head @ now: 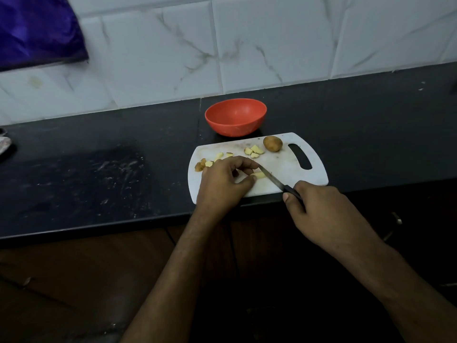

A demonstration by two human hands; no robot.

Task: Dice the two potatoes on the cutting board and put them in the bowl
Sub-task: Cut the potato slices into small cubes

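Note:
A white cutting board [284, 167] lies on the black counter. My left hand [222, 184] pinches a pale potato strip [259, 175] near the board's middle. My right hand [319, 211] grips the black handle of a knife [272, 179], whose blade rests on that strip. Several cut potato chunks [254, 151] lie at the back of the board, and more chunks [205, 164] sit at its left end. One whole brown potato [272, 143] sits next to the board's handle slot. The red bowl [235, 117] stands just behind the board with nothing visible inside.
The black counter [99, 174] runs left to right under a white marble-tiled wall [247, 45]. A purple cloth [37, 28] hangs at the top left. Some object [3, 144] pokes in at the far left edge. Dark cabinet fronts lie below the counter edge.

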